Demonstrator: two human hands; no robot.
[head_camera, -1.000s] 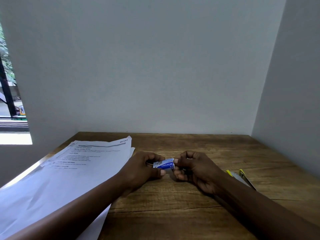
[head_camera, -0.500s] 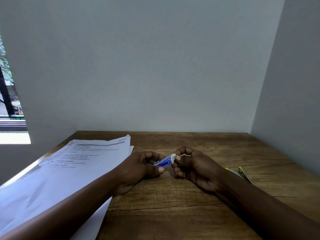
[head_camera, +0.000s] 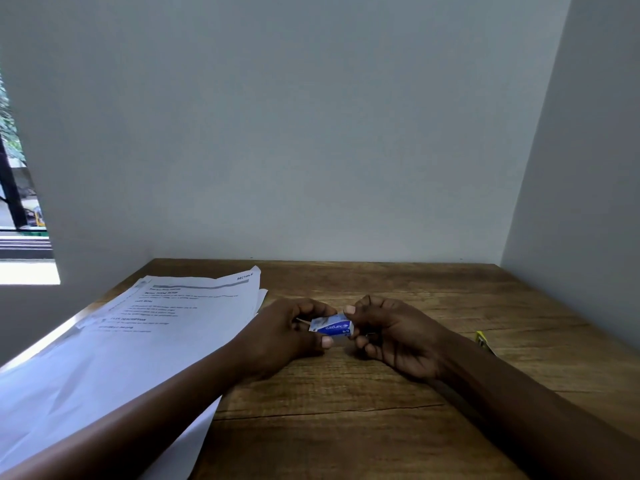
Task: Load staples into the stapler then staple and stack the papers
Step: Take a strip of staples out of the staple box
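Two hands meet over the middle of the wooden desk [head_camera: 346,427], pinching a small blue-and-white staple box [head_camera: 331,326] between them: the left hand [head_camera: 287,336] curls round its left end with the thumb underneath, and the right hand [head_camera: 394,336] grips its right end with curled fingers. Printed papers [head_camera: 131,341] lie spread along the desk's left edge, partly under the left forearm. Only a yellow tip of the stapler [head_camera: 482,338] shows near the right edge, behind the right forearm.

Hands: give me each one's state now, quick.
Left hand: fingers curled, pinching the left end of the small blue-and-white cardboard staple box.
Right hand: fingers curled, pinching the box's right end.
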